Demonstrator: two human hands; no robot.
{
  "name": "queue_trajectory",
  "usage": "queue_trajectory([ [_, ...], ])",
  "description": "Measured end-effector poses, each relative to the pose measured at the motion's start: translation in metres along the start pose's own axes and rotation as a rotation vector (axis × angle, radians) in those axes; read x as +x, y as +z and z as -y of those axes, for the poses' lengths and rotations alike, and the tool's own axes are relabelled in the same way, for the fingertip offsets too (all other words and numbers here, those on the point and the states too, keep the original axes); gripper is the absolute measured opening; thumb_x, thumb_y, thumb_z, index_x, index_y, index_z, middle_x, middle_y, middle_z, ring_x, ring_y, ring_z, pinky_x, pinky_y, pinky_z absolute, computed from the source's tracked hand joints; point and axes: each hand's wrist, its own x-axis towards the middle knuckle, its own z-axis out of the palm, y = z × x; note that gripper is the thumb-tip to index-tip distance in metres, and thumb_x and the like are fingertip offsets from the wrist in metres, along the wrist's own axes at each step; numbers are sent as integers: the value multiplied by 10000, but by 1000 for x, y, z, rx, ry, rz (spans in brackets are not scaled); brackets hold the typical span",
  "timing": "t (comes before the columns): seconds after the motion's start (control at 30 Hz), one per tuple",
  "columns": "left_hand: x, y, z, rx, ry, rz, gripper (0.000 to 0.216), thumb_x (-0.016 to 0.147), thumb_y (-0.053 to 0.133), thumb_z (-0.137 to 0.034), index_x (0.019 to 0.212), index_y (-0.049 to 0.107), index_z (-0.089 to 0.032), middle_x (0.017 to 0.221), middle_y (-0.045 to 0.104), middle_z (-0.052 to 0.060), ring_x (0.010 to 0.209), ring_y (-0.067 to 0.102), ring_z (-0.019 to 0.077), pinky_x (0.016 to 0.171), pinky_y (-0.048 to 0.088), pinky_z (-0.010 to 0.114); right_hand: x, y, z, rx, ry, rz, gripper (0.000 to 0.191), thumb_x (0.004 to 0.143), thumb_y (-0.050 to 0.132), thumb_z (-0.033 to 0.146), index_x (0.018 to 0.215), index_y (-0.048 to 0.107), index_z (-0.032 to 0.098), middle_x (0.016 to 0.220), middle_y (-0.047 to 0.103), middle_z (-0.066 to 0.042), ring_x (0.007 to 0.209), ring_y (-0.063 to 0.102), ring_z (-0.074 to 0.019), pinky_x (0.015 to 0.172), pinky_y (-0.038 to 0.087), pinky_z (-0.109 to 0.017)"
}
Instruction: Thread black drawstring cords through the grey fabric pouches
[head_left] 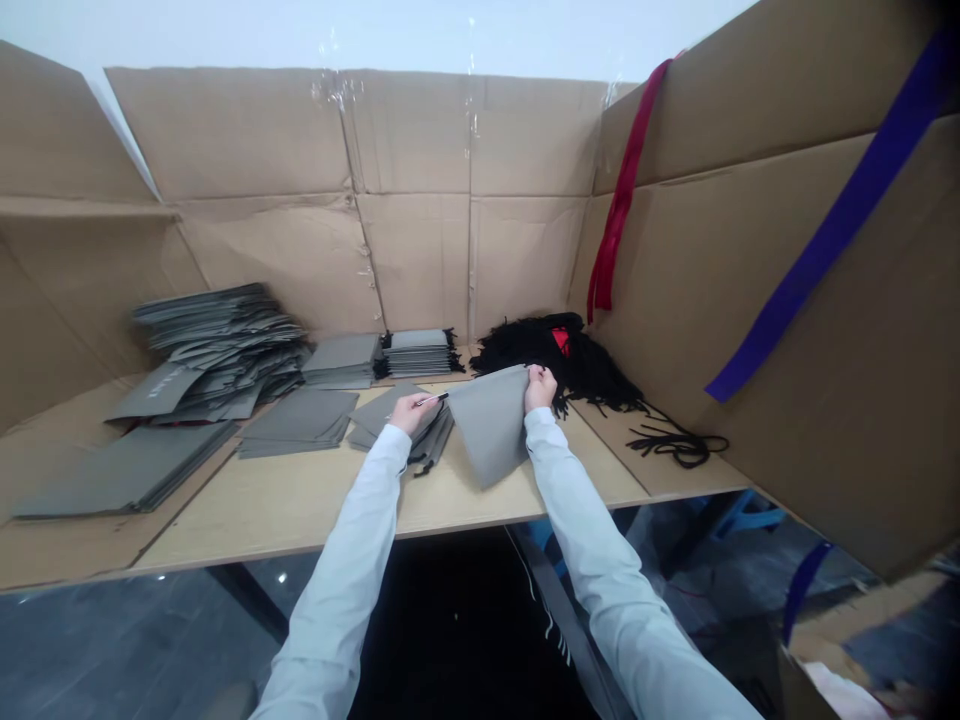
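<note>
My left hand (409, 411) is closed on a thin, light-coloured stick with a black end (441, 397), too small to name for certain. That end touches the top left corner of a grey fabric drawstring bag (491, 430), held up above the table. My right hand (540, 387) pinches the same bag at its top right corner. Under and behind my left hand lies a loose fan of grey bags (433, 437), with some black cord ends showing. Behind my right hand is a heap of black cords (517, 343).
A neat stack of grey bags with black cords (420, 353) stands at the back. Further left are flat grey bags (296, 420) and a tall, untidy pile (221, 345). Cardboard walls (412, 140) surround the table (247, 510). Red (628, 180) and blue straps (832, 230) hang right.
</note>
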Motion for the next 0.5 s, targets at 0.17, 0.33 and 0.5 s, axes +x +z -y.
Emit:
queue_trajectory([
  [0.17,3,-2,2,73,100,-83,289,543,607,-348,702,650,-109,509,576,19,568,516,141,530,376,233,-5,2,12,141,23,28,243,620,479,388,623,484,146,626,531,11,617,472,-94,637,365,-224],
  [0.33,5,-5,2,80,206,-110,280,545,605,-342,686,646,-104,676,634,64,688,548,167,657,404,259,-12,1,24,330,216,127,297,498,634,389,558,479,143,514,471,53,529,435,-74,560,369,-217],
  [0.5,4,-5,1,80,230,-125,272,568,597,-327,714,639,-101,736,638,82,725,555,172,691,412,267,-16,-3,29,350,395,214,306,463,661,395,556,526,136,497,493,39,499,450,-89,494,374,-231],
])
